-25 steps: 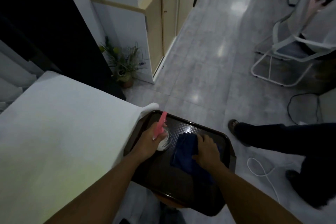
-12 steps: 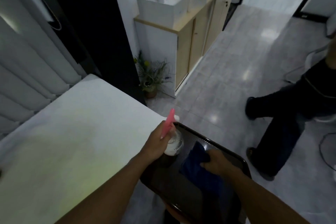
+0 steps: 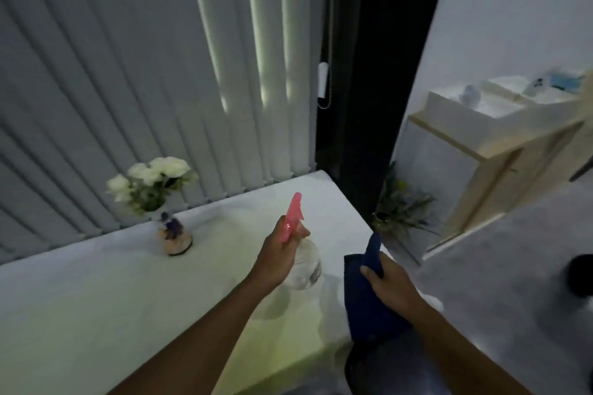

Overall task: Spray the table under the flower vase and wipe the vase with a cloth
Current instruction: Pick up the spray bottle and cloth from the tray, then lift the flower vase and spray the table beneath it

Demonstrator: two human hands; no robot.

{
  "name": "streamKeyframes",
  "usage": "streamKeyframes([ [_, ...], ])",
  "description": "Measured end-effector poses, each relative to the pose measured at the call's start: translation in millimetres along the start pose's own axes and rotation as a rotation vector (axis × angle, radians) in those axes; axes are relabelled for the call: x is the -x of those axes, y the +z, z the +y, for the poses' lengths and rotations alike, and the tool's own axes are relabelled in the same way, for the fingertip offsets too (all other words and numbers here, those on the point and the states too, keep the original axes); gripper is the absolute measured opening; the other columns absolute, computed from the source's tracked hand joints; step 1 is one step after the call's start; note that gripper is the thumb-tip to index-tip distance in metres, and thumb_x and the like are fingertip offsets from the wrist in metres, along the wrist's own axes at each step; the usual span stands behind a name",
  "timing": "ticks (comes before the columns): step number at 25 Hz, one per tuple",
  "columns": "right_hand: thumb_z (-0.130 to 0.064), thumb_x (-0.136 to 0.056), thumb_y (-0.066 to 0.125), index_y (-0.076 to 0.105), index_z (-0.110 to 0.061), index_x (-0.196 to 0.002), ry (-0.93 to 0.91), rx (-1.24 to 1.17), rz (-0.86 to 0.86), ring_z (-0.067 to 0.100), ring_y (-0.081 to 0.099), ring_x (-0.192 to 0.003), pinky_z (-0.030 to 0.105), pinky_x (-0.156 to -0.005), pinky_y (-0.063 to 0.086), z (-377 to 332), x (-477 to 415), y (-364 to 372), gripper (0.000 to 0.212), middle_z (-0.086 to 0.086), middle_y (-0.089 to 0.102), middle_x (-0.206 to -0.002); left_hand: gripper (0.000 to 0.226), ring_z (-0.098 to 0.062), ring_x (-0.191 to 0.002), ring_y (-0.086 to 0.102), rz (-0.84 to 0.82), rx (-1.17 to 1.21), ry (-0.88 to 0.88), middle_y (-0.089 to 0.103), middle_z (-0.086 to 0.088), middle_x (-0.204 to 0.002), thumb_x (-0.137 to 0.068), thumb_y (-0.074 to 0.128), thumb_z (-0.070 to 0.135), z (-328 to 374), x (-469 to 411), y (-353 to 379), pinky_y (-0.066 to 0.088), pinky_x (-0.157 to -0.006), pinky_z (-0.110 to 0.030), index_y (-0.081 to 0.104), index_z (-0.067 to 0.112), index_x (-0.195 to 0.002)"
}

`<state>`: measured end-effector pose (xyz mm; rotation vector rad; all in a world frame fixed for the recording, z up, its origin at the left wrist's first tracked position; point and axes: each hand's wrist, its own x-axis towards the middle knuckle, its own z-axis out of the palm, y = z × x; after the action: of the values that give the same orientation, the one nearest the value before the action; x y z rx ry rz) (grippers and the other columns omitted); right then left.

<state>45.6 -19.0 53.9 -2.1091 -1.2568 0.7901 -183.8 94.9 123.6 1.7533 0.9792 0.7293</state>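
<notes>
View from a head cam, looking down at two bare forearms over a white worktop [image 3: 96,314] in a dim room. Vertical blinds [image 3: 128,74] hang behind the worktop's far edge.

Left hand [image 3: 276,260] holds a spray bottle [image 3: 305,266] w/ a pink trigger head, clear body; fingers wrapped round the neck, nozzle pointing up and away. Bottle is lifted off the worktop, above its right part, near the far right corner. Whether a finger sits on the trigger, can't tell.

Right hand [image 3: 390,282] grips a dark blue cloth [image 3: 369,308], fingers closed on its bunched top; the rest hangs down over the worktop's right edge.

The vase [image 3: 175,236], small and rounded w/ white flowers [image 3: 150,179], stands upright near the far edge, left of centre, well apart from both hands. It looks untouched, and the worktop around it shows no visible wet patch, though the light is poor.

Step in hand, as I judge it: approach, both tools picked up, neither spraying nor wiping begun. Next move prob. calls for getting at the spot under the vase, but both hands are full, so either the cloth hand frees a few fingers to lift or shift the vase, or one item is set down first. Then aim the nozzle low at the bare patch, not at the flowers.

Beyond the right edge: a floor plant [image 3: 401,205] and a cabinet [image 3: 481,170].
</notes>
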Motion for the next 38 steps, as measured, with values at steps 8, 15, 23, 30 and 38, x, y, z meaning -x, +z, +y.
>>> streamKeyframes([
  [8, -0.023, -0.1, 0.056, 0.056, -0.018, -0.116, -0.15, -0.027, -0.282, 0.007, 0.062, -0.086, 0.021, -0.068, 0.049, -163, -65, 148, 0.017, 0.001, 0.067, -0.104, 0.018, -0.004, -0.096, 0.064, 0.285, 0.037, -0.217, 0.072, -0.002, -0.11, -0.108, 0.046, 0.028, -89, 29, -178, 0.044, -0.085, -0.029, 0.057, 0.026, -0.122],
  [15, -0.029, -0.097, 0.06, 0.057, -0.014, -0.132, -0.071, 0.051, -0.492, 0.027, 0.063, -0.113, 0.042, -0.099, 0.052, -212, -98, 263, 0.039, 0.008, 0.066, -0.129, 0.015, -0.026, -0.1, 0.069, 0.354, 0.016, -0.368, 0.071, -0.009, -0.108, -0.107, 0.047, 0.038, -181, 63, -272, 0.047, -0.079, -0.028, 0.057, 0.034, -0.117],
  [23, -0.016, -0.09, 0.06, 0.035, -0.005, -0.146, 0.151, 0.358, -0.264, 0.03, 0.052, -0.12, 0.038, -0.095, 0.049, -206, -103, 292, 0.062, 0.017, 0.049, -0.138, 0.019, -0.005, -0.084, 0.068, 0.375, 0.027, -0.454, 0.071, 0.006, -0.093, -0.107, 0.049, 0.033, -229, 77, -300, 0.045, -0.066, -0.008, 0.059, 0.018, -0.112],
  [30, -0.031, -0.082, 0.079, 0.045, -0.017, -0.144, -0.178, -0.036, -0.217, 0.023, 0.054, -0.124, 0.038, -0.102, 0.049, -344, -150, 328, 0.072, 0.004, 0.054, -0.137, 0.019, -0.013, -0.082, 0.067, 0.352, 0.068, -0.436, 0.071, -0.01, -0.107, -0.106, 0.05, 0.033, -239, 63, -301, 0.051, -0.068, -0.014, 0.044, 0.026, -0.122],
  [38, -0.032, -0.07, 0.089, 0.074, -0.002, -0.101, -0.097, -0.174, -0.102, 0.011, 0.061, -0.075, 0.006, -0.056, 0.04, -374, -172, 340, 0.045, 0.008, 0.072, -0.096, 0.046, 0.004, -0.122, 0.052, 0.37, 0.076, -0.378, 0.042, 0.009, -0.14, -0.103, 0.053, 0.042, -247, 63, -292, 0.041, -0.102, -0.03, 0.032, 0.041, -0.144],
])
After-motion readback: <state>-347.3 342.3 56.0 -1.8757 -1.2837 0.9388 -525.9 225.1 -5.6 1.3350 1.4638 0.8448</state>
